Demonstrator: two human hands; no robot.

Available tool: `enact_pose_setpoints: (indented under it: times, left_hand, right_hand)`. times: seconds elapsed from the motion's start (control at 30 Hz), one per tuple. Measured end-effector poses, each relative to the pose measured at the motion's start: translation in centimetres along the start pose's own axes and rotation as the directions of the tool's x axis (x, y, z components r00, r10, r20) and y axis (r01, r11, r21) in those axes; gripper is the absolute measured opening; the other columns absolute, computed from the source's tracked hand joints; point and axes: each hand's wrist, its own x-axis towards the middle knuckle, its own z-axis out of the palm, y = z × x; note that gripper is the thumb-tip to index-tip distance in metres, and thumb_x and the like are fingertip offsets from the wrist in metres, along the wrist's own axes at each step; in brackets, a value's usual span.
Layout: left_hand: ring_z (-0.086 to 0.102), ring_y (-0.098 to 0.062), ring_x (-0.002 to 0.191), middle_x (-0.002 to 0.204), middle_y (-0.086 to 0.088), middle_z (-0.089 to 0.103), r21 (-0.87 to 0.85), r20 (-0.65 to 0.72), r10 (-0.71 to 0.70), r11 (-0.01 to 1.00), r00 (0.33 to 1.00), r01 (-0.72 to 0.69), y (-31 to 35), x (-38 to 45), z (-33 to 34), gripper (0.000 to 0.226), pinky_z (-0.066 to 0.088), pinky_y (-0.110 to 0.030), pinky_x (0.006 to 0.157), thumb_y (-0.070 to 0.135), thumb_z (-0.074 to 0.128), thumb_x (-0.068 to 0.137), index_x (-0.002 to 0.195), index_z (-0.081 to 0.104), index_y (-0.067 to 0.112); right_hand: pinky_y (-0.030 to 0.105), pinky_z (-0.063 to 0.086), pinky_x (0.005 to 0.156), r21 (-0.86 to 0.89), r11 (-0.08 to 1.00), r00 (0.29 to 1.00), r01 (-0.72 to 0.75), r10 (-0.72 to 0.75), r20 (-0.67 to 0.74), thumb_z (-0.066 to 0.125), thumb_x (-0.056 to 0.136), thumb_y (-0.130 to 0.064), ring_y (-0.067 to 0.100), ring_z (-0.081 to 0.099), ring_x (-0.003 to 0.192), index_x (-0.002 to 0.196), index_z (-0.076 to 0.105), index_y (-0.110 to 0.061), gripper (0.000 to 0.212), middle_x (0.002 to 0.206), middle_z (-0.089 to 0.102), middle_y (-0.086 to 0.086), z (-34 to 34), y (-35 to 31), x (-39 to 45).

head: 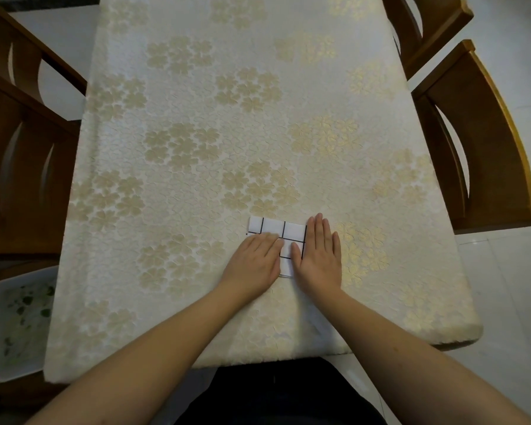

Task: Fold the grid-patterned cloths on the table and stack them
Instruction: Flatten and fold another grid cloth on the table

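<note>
While both hands lie flat, fingers straight, the left hand (pixel 253 261) and right hand (pixel 318 252) press a folded grid cloth (pixel 276 230) near the desk's (pixel 181 118) near edge, hiding its near half.

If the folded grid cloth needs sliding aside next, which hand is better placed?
Probably the left hand: it lies flat over the folded grid cloth. The right hand only overlaps the cloth's right edge.

A home dining room: floral tablecloth (pixel 196 118), wooden chairs (pixel 478 142), tiled floor (pixel 515 286).
</note>
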Motion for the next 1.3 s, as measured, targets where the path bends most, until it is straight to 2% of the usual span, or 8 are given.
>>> enact_pose_setpoints:
  times: [0.1, 0.2, 0.33, 0.43, 0.73, 1.0, 1.1, 1.3]
  left_hand:
    - [0.007, -0.017, 0.151, 0.163, -0.005, 0.012, -0.016, 0.219, -0.103, 0.994, 0.97, 0.109, 1.7, 2.5, 0.4, 0.056, -0.008, -0.029, 0.118, 0.031, 0.016, 0.103, 0.155, 0.016, 0.009]
    - [-0.011, -0.015, 0.15, 0.164, -0.002, -0.009, 0.069, 0.259, -0.086, 0.995, 0.962, 0.07, 2.1, 4.2, 1.2, 0.06, -0.015, -0.03, 0.118, 0.034, 0.003, 0.1, 0.155, -0.004, 0.011]
    - [-0.005, -0.016, 0.151, 0.164, -0.001, -0.005, 0.077, 0.271, -0.031, 0.997, 0.962, 0.011, 0.8, 4.2, 2.3, 0.06, -0.009, -0.032, 0.12, 0.037, -0.003, 0.098, 0.154, -0.005, 0.015]
    - [0.002, -0.015, 0.151, 0.164, 0.002, 0.002, 0.037, 0.24, -0.015, 0.999, 0.971, 0.006, 0.0, 3.9, 2.7, 0.06, -0.002, -0.034, 0.122, 0.043, 0.007, 0.101, 0.156, 0.003, 0.019]
    - [-0.021, -0.011, 0.147, 0.161, 0.004, -0.022, 0.138, 0.271, -0.146, 0.984, 0.951, 0.112, -5.7, 2.1, 0.8, 0.094, -0.006, -0.038, 0.122, 0.078, 0.02, 0.087, 0.153, -0.018, 0.023]
    - [-0.022, -0.013, 0.147, 0.161, 0.001, -0.023, 0.167, 0.284, -0.135, 0.982, 0.949, 0.089, -6.1, 2.1, 0.6, 0.099, -0.004, -0.042, 0.122, 0.08, 0.016, 0.085, 0.153, -0.018, 0.018]
    - [-0.02, -0.013, 0.148, 0.162, 0.001, -0.02, 0.158, 0.274, -0.135, 0.983, 0.952, 0.094, -6.0, 2.1, 0.6, 0.098, -0.004, -0.042, 0.122, 0.08, 0.018, 0.085, 0.154, -0.015, 0.018]
    - [-0.014, -0.012, 0.149, 0.164, 0.001, -0.013, 0.14, 0.258, -0.131, 0.985, 0.957, 0.097, -6.1, 1.9, 0.9, 0.097, -0.003, -0.042, 0.122, 0.081, 0.008, 0.084, 0.156, -0.006, 0.018]
  right_hand:
    - [0.038, -0.001, 0.121, -0.016, 1.0, 1.0, -0.007, 0.007, -0.01, 0.006, 0.098, -0.044, 0.016, -0.004, 0.15, 0.155, 0.005, -0.01, 0.067, 0.163, 0.0, 0.006, 0.2, -0.1, 0.1]
    - [0.039, -0.002, 0.121, -0.045, 0.999, 1.0, -0.01, 0.009, -0.019, 0.003, 0.097, -0.039, 0.016, -0.004, 0.15, 0.155, 0.007, -0.009, 0.064, 0.163, 0.0, 0.006, 0.5, 0.0, 0.2]
    - [0.039, -0.001, 0.12, -0.055, 0.998, 1.0, -0.005, 0.004, -0.031, 0.005, 0.098, -0.037, 0.018, 0.0, 0.15, 0.154, 0.011, -0.008, 0.064, 0.163, 0.004, 0.007, 0.5, 0.0, 0.2]
    - [0.039, 0.001, 0.12, -0.06, 0.998, 1.0, -0.007, 0.005, -0.03, 0.008, 0.099, -0.035, 0.018, 0.003, 0.15, 0.154, 0.013, -0.009, 0.062, 0.163, 0.007, 0.006, 0.4, 0.0, 0.1]
    - [0.04, 0.0, 0.122, 0.004, 1.0, 1.0, -0.023, 0.023, 0.005, 0.007, 0.098, -0.041, 0.014, -0.005, 0.15, 0.155, 0.005, -0.012, 0.064, 0.163, -0.002, 0.002, -0.1, -0.1, 0.0]
    - [0.038, -0.013, 0.119, 0.073, 0.996, 0.996, -0.048, 0.042, 0.082, -0.002, 0.094, -0.049, 0.011, -0.017, 0.148, 0.155, -0.005, -0.017, 0.07, 0.163, -0.014, -0.001, -1.1, -0.3, 0.3]
    - [0.038, -0.018, 0.117, 0.054, 0.996, 0.997, -0.077, 0.076, 0.01, -0.004, 0.095, -0.046, 0.012, -0.018, 0.147, 0.155, -0.009, -0.018, 0.066, 0.162, -0.017, -0.002, -2.2, -1.9, 0.4]
    - [0.04, -0.015, 0.117, 0.025, 0.997, 0.997, 0.076, -0.075, -0.024, -0.004, 0.096, -0.039, 0.014, -0.009, 0.149, 0.152, -0.01, -0.016, 0.061, 0.163, -0.01, 0.0, -2.5, -6.9, 1.8]
